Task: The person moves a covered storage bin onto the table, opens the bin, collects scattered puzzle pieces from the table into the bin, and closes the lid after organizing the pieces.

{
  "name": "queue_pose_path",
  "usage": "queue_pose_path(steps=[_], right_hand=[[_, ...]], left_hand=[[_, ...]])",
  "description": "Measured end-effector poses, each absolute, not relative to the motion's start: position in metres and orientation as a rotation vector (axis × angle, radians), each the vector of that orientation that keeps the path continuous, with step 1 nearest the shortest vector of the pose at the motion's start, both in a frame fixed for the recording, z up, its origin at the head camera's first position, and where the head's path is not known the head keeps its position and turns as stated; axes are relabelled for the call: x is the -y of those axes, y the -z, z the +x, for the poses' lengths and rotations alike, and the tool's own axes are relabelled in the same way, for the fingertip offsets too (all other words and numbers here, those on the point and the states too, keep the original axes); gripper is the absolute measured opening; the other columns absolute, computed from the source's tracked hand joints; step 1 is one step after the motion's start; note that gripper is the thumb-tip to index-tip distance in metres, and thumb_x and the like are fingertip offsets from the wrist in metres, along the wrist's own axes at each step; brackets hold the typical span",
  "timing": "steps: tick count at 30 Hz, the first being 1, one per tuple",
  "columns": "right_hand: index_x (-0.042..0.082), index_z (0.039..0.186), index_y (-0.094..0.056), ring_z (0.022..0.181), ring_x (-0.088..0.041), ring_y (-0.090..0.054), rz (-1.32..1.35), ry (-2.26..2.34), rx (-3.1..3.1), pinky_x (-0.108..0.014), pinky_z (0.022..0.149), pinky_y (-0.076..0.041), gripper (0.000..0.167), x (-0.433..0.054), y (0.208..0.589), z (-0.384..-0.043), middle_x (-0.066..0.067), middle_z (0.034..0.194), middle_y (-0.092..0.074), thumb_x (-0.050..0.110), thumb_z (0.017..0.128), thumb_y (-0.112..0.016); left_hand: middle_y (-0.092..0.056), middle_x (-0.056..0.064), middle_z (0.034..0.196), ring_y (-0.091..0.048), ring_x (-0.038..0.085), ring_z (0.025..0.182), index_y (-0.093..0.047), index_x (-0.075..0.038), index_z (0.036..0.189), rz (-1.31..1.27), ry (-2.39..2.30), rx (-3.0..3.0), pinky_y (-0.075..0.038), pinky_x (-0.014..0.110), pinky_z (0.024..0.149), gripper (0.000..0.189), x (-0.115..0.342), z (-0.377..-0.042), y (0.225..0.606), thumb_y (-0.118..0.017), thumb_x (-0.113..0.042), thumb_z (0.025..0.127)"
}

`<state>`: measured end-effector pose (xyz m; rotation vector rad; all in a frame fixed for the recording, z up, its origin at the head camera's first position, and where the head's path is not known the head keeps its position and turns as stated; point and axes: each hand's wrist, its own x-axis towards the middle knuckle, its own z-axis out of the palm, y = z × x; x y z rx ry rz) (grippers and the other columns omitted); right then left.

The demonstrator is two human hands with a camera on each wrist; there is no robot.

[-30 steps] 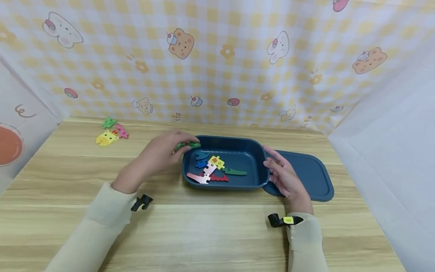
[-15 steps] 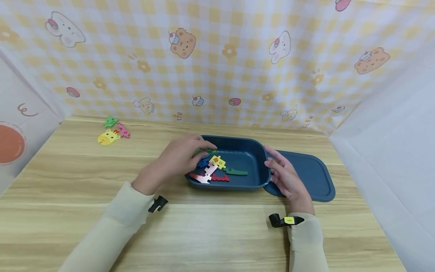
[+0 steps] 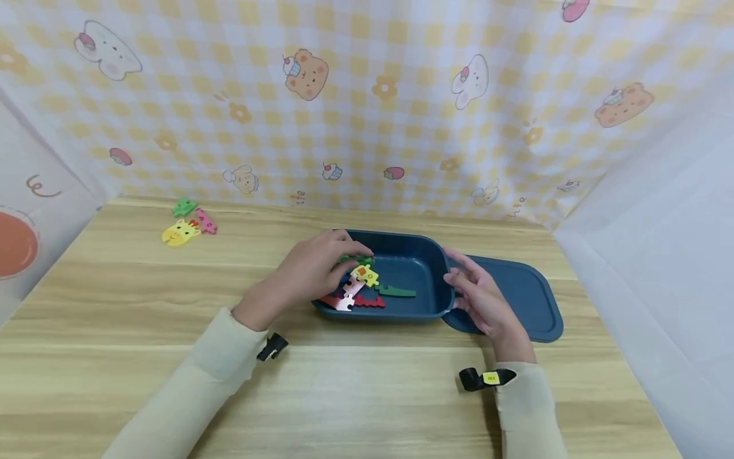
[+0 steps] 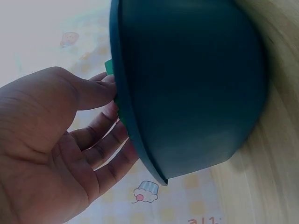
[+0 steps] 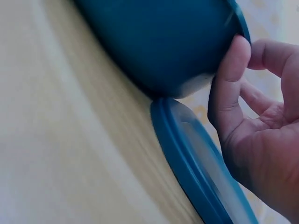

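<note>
Green puzzle piece (image 3: 357, 259) at frame centre, long axis left to right, pinched by left hand (image 3: 309, 271) over blue tub (image 3: 427, 255), right hand (image 3: 478, 296) relaxed, thumb on tub's right rim, lid (image 3: 524, 296) beside, loose pieces (image 3: 186, 223) upper left

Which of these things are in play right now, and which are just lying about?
In play: left hand holding green piece; right hand on blue box; pieces in box.
Lying about: lid; three pieces far left.

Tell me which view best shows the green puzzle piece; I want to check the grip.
The head view: the green puzzle piece sits at the left hand's fingertips over the blue box. Left wrist shows only a green sliver; right wrist none.
</note>
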<state>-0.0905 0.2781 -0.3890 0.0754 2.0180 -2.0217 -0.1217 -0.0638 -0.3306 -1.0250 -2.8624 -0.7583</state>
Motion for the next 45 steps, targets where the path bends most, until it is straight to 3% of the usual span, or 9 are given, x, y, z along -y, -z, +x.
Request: queue_pose_path(steps=[14,31,38,45], right_hand=[[0.018,0.166,-0.032,0.080,-0.001,-0.059,0.069,2.004,-2.036,-0.017,0.061,-0.056,0.061,-0.279,0.391,-0.092,0.011,0.102,-0.055,0.015,0.110,-0.055],[0.017,0.167,-0.031,0.077,-0.002,-0.059,0.056,2.039,-1.995,-0.017,0.061,-0.055,0.061,-0.279,0.392,-0.092,0.012,0.100,-0.056,0.014,0.110,-0.054],[0.016,0.168,-0.027,0.076,-0.003,-0.060,0.023,2.047,-1.982,-0.017,0.061,-0.055,0.064,-0.278,0.392,-0.092,0.012,0.100,-0.057,0.016,0.110,-0.056],[0.016,0.168,-0.028,0.077,-0.003,-0.059,0.030,2.038,-1.991,-0.016,0.061,-0.054,0.065,-0.280,0.392,-0.092,0.011,0.100,-0.057,0.017,0.110,-0.057]], left_hand=[[-0.071,0.000,0.116,-0.063,0.017,0.098,-0.076,-0.026,0.131,-1.067,0.751,2.836,-0.052,0.027,0.069,0.029,0.052,-0.119,0.340,-0.067,-0.018,0.105],[-0.070,0.000,0.113,-0.060,0.015,0.098,-0.075,-0.023,0.132,-1.111,0.823,2.825,-0.053,0.028,0.077,0.029,0.046,-0.116,0.357,-0.067,-0.019,0.105],[-0.069,0.006,0.120,-0.063,0.018,0.103,-0.074,-0.018,0.133,-1.078,0.852,2.796,-0.057,0.033,0.084,0.029,0.048,-0.116,0.355,-0.068,-0.021,0.105],[-0.070,0.003,0.119,-0.065,0.018,0.098,-0.075,-0.019,0.132,-1.023,0.850,2.801,-0.054,0.032,0.075,0.028,0.058,-0.119,0.346,-0.067,-0.022,0.105]])
